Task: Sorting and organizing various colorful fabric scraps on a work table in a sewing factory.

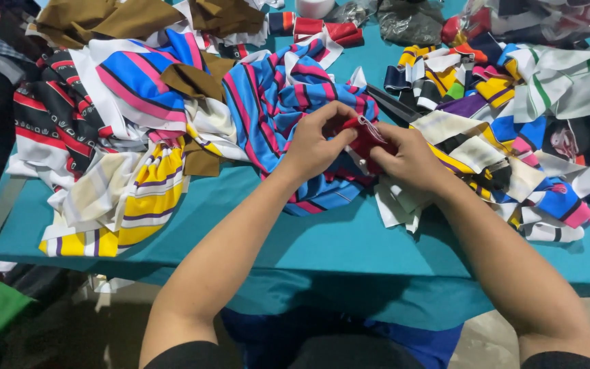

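A small red fabric piece (367, 140) is pinched between both hands just above the near middle of the teal surface (322, 242), and all places here are given from that red piece. It is held up off the cloth heaps, apparently so that its edge can be worked close under the eyes. A thin white thread or loop (371, 127) is seen at its top edge; what it is attached to cannot be told.

The left hand (315, 140) is closed on the piece's left end with thumb and fingertips, the fingers curled tight. The right hand (411, 160) is closed on its right side from below, seemingly to keep the cloth taut between the two grips.

Directly beneath and behind the red piece lies a blue garment with pink stripes (274, 102), spread as if kept within easy reach. Just behind and to the right, dark scissors (394, 106) are laid, blades pointing away. Further right a heap of small striped collar strips (513, 102) is piled. Far to the left, larger striped panels in yellow, white and black (104, 171) hang over the surface's edge. Brown fabric (90, 20) lies at the far left rear.
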